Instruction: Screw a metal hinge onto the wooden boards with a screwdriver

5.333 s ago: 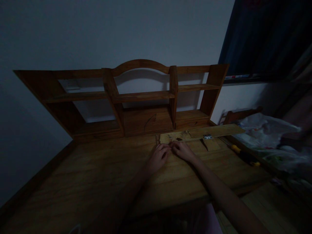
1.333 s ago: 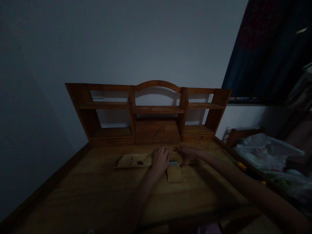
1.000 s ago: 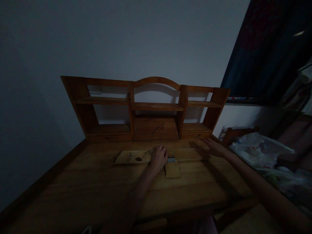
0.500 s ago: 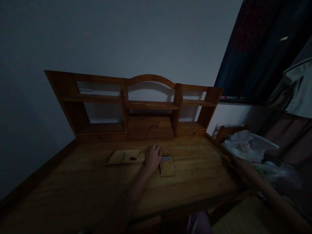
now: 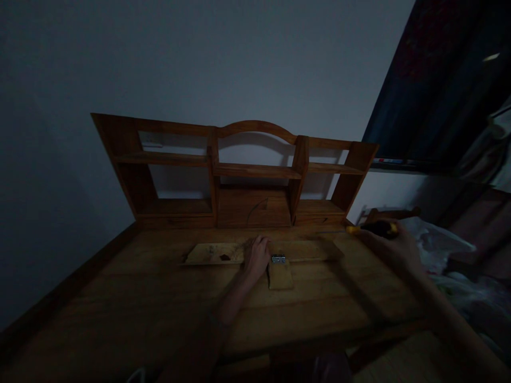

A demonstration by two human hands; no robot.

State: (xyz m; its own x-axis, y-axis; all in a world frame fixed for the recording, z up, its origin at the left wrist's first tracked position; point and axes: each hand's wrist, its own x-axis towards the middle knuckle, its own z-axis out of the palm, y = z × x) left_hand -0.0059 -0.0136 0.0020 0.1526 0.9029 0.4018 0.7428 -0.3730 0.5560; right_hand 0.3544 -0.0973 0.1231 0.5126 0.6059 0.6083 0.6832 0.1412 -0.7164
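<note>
A long, narrow wooden board [image 5: 209,254] with a dark knot lies across the desk. My left hand [image 5: 257,258] grips it near the middle, fingers curled over it. Just right of those fingers is a small metal hinge [image 5: 278,258], at the joint between the board and a short wooden block [image 5: 281,276]. My right hand [image 5: 401,247] is raised over the desk's right side, closed around a screwdriver [image 5: 377,229] with a yellow and black handle. The thin shaft points left, apart from the hinge; its tip is hard to make out in the dim light.
A wooden shelf unit [image 5: 255,170] stands along the back of the desk [image 5: 159,308], against the wall. A bent, thin dark line shows on its middle panel. Beyond the right edge are a chair and plastic bags [image 5: 439,239].
My right hand has come up from the desk's right edge, bringing the screwdriver above the desktop with its shaft pointing left. My left hand stays on the board. The view has shifted slightly.
</note>
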